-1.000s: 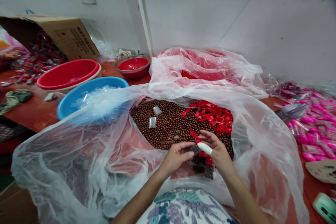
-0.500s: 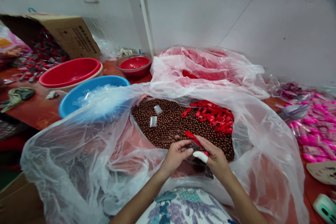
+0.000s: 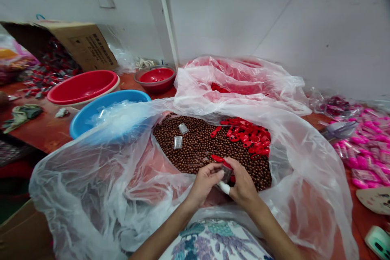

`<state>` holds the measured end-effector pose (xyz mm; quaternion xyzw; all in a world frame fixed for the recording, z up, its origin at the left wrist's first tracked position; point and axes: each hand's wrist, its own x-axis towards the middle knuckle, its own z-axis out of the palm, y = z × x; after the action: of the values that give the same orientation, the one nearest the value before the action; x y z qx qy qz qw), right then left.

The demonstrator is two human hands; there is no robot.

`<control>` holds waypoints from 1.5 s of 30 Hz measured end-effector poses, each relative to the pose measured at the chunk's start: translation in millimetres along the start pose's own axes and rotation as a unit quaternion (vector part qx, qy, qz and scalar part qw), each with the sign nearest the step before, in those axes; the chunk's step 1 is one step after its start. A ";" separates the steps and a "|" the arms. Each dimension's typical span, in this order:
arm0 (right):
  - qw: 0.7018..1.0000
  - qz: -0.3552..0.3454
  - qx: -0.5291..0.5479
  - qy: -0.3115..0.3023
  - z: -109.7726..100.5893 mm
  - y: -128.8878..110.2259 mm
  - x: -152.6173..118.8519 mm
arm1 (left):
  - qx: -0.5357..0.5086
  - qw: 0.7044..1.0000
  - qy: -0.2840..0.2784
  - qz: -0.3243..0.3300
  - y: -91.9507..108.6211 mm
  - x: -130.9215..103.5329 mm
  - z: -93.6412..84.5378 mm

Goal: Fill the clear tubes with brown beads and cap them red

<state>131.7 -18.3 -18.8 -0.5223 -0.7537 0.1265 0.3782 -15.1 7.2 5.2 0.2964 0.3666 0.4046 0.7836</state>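
Above the brown beads [image 3: 189, 152], my hands meet around a small clear container [image 3: 226, 174] with dark contents. My left hand [image 3: 202, 180] pinches its left side between thumb and fingertips. My right hand [image 3: 243, 185], its thumb wrapped in white, closes on the right side with a red cap [image 3: 227, 164] under its fingers at the container's top. Another red piece [image 3: 217, 158] sticks out leftward from beside the fingertips; which hand bears it I cannot tell. Two clear boxes [image 3: 178, 142] lie on the beads, and a heap of red caps [image 3: 250, 136] is at their right.
Clear plastic sheeting [image 3: 91, 187] surrounds the beads. Behind stand a blue basin [image 3: 76, 120], a red basin [image 3: 82, 87], a small red bowl [image 3: 157, 75] and a cardboard box [image 3: 83, 44]. Pink packaged items [image 3: 365, 146] pile up at right. A plastic bag [image 3: 243, 77] holds red pieces.
My right hand has moved slightly left and closed in. The red cap now sits at the top of the clear container, and the white-wrapped thumb has dropped below it.
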 end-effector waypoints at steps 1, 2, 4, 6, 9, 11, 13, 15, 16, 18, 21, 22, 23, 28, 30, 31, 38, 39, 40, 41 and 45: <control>1.000 0.000 0.004 0.002 -0.4 -2.3 0.8 | -0.029 1.000 0.001 -0.012 0.8 0.0 2.0; 1.000 -0.004 0.012 -0.001 -1.4 -4.7 1.5 | -0.063 0.998 0.001 -0.026 2.1 -0.1 4.1; 0.999 -0.017 0.024 -0.020 -4.0 -9.2 2.6 | -0.123 0.990 -0.002 -0.065 5.5 -0.1 7.9; 0.999 -0.026 0.026 -0.039 -6.3 -12.4 2.3 | -0.154 0.982 -0.012 -0.112 8.1 0.0 10.4; 0.998 -0.041 0.017 -0.055 -7.8 -14.6 0.0 | -0.173 0.972 -0.011 -0.160 8.3 0.8 12.0; 0.998 -0.048 0.014 -0.047 -7.8 -15.2 -1.7 | -0.178 0.970 -0.002 -0.165 7.1 1.7 12.5; 0.999 -0.041 0.012 -0.029 -7.4 -15.7 -2.7 | -0.166 0.972 0.000 -0.168 6.1 2.6 13.1; 0.999 -0.032 0.007 -0.018 -6.5 -16.4 -3.0 | -0.150 0.974 -0.005 -0.172 5.9 3.5 13.7; 0.999 -0.028 0.001 -0.018 -5.9 -16.8 -3.1 | -0.147 0.975 -0.004 -0.167 6.0 3.9 14.0; 0.999 -0.016 -0.016 -0.026 -4.5 -17.3 -3.3 | -0.147 0.977 0.003 -0.153 6.3 4.5 14.2; 0.999 0.008 -0.030 -0.039 -3.3 -17.1 -3.9 | -0.147 0.978 0.019 -0.148 5.8 4.8 13.9; 0.999 0.014 -0.031 -0.041 -3.5 -16.9 -4.0 | -0.148 0.977 0.020 -0.151 5.1 4.7 13.7; 0.998 0.016 -0.033 -0.044 -3.9 -16.7 -4.0 | -0.149 0.977 0.020 -0.153 4.1 4.6 13.6; 0.996 -0.012 -0.037 -0.077 -8.9 -17.1 -1.2 | -0.142 0.978 0.018 -0.155 -2.8 2.9 13.7; 0.996 -0.030 -0.038 -0.079 -10.5 -17.3 0.2 | -0.153 0.977 0.014 -0.151 -4.5 1.8 14.0; 0.995 -0.038 -0.040 -0.078 -10.9 -17.2 0.8 | -0.161 0.976 0.011 -0.144 -4.9 1.2 14.1; 0.994 -0.060 -0.062 -0.072 -9.3 -13.0 -0.8 | -0.164 0.980 0.018 -0.108 -9.8 0.1 17.2; 0.994 -0.059 -0.064 -0.072 -8.9 -12.9 -1.4 | -0.158 0.981 0.029 -0.105 -11.8 0.7 17.5; 0.994 -0.056 -0.066 -0.071 -8.6 -13.1 -2.1 | -0.152 0.982 0.044 -0.100 -13.8 1.3 17.6; 0.994 -0.054 -0.066 -0.070 -8.3 -13.6 -2.6 | -0.144 0.983 0.060 -0.095 -15.9 1.8 17.3; 0.996 -0.037 -0.057 -0.066 -7.4 -18.0 -3.3 | -0.104 0.988 0.083 -0.073 -22.0 1.3 13.5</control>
<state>124.9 -30.4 -4.7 -0.5056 -0.8017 0.1032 0.3019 5.6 -4.9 -4.5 0.1514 0.4071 0.4050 0.8046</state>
